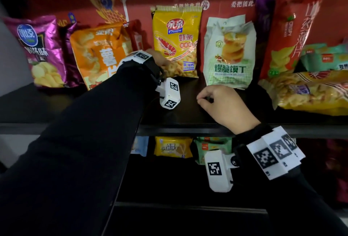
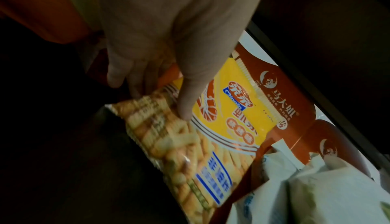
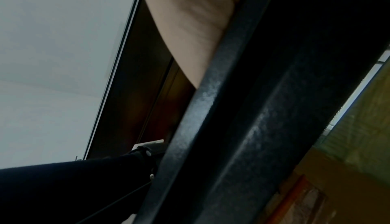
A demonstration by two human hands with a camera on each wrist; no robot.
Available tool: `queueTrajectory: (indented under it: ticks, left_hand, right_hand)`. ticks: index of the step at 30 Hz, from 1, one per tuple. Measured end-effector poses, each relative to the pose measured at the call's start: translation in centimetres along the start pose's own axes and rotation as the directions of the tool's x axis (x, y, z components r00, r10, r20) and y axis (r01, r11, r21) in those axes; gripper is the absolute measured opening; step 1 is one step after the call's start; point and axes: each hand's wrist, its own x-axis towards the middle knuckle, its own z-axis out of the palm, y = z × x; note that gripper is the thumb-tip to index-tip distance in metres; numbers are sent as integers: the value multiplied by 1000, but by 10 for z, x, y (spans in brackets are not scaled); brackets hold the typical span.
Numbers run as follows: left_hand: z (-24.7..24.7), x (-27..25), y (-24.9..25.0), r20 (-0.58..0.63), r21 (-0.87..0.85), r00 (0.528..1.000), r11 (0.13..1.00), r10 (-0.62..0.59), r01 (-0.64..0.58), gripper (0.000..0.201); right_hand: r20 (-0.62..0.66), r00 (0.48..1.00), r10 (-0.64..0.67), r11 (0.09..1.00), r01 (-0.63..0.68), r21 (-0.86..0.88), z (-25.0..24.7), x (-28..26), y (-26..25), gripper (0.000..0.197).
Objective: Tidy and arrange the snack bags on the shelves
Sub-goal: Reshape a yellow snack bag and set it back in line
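A yellow shrimp-stick bag (image 1: 177,41) stands upright at the middle of the upper shelf (image 1: 188,128), against the red backing. My left hand (image 1: 162,60) pinches its lower left corner. In the left wrist view the thumb lies on the front of the yellow bag (image 2: 232,127) and the fingers (image 2: 135,85) curl behind its edge, so my left hand (image 2: 160,99) grips it. My right hand (image 1: 222,103) rests on the bare shelf in front of a white-and-green bag (image 1: 229,53), fingers loosely curled, holding nothing. The right wrist view shows only the palm (image 3: 196,19) and the shelf's front rail (image 3: 232,127).
Left of the yellow bag lean an orange chip bag (image 1: 99,53) and a purple chip bag (image 1: 41,51). At the right stands a tall red bag (image 1: 293,28); a big yellow bag (image 1: 308,92) lies flat below green packs (image 1: 323,58). The lower shelf holds small yellow (image 1: 173,147) and green (image 1: 212,147) packs.
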Motion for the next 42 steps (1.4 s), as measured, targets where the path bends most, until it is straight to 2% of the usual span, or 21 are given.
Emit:
queueTrajectory:
  ticks: [2,5,8,10,12,14,15,17,19,22,23,25,28,31,34,37,39,40,41,42]
  left_hand:
    - [-3,-1,2,39,9,999,1000,17,-17,61]
    - [-6,-8,2,55,-110,998,994,30,-23,57]
    - [-13,-26,-4,4,-234,997,969,76,-73,51]
    - [-21,-45,-14,-60,-355,994,928,95,-110,49]
    - [-28,-71,-29,-102,-470,988,869,120,-154,47]
    - [-27,-96,-45,-95,-584,974,781,205,-221,30]
    - [-24,-107,-52,-75,-611,965,753,252,-244,25]
    - [-17,-123,-66,-33,-631,952,732,305,-257,27]
    - [-12,-128,-76,4,-693,949,685,315,-224,37]
    - [-19,-129,-78,-27,-841,952,508,305,-187,54]
    - [-26,-128,-75,-63,-880,953,434,295,-193,46]
    - [-40,-126,-67,-140,-908,950,347,279,-235,21]
    - [-53,-122,-54,-226,-921,954,276,198,-276,11]
    - [-55,-118,-45,-190,-955,971,200,148,-218,14]
    - [-59,-120,-39,-108,-992,990,62,95,-114,22]
    - [-64,-118,-38,-163,-986,987,-45,4,-162,33]
    - [-69,-116,-42,-167,-981,986,-101,-8,-167,30]
    - [-71,-116,-45,-151,-985,988,-89,14,-149,22]
    - [-74,-118,-49,-131,-991,990,-3,55,-131,16]
    - [-75,-121,-53,-97,-982,988,149,120,-114,18]
  right_hand:
    - [5,1000,10,1000,-10,4,-1,0,0,14]
    - [6,1000,21,1000,-21,15,-1,-1,0,14]
    - [-4,999,32,999,-32,33,0,-3,-1,21]
    - [-12,998,55,998,-54,43,-1,-2,-6,37]
    - [-34,994,107,974,-98,202,-1,2,-16,56]
    - [-44,981,187,866,-144,479,2,7,-31,69]
    - [-36,974,222,810,-164,564,4,10,-38,71]
    - [-39,972,230,759,-154,633,11,12,-47,49]
    - [-56,976,210,760,-127,638,16,13,-51,34]
    - [-26,983,179,728,-115,676,19,11,-48,34]
    - [-12,986,166,707,-110,699,19,11,-47,30]
    - [7,988,157,664,-111,739,18,9,-47,26]
    - [16,992,128,669,-98,736,16,7,-52,28]
    - [47,992,117,679,-115,726,14,7,-55,29]
    - [84,990,115,671,-140,728,12,5,-54,30]
    - [104,991,88,677,-136,723,13,2,-53,23]
    - [101,993,67,679,-120,725,14,1,-52,21]
    - [93,993,68,671,-114,733,13,2,-52,19]
    - [81,994,76,659,-111,744,13,3,-52,17]
    - [69,994,88,646,-109,755,13,4,-53,14]
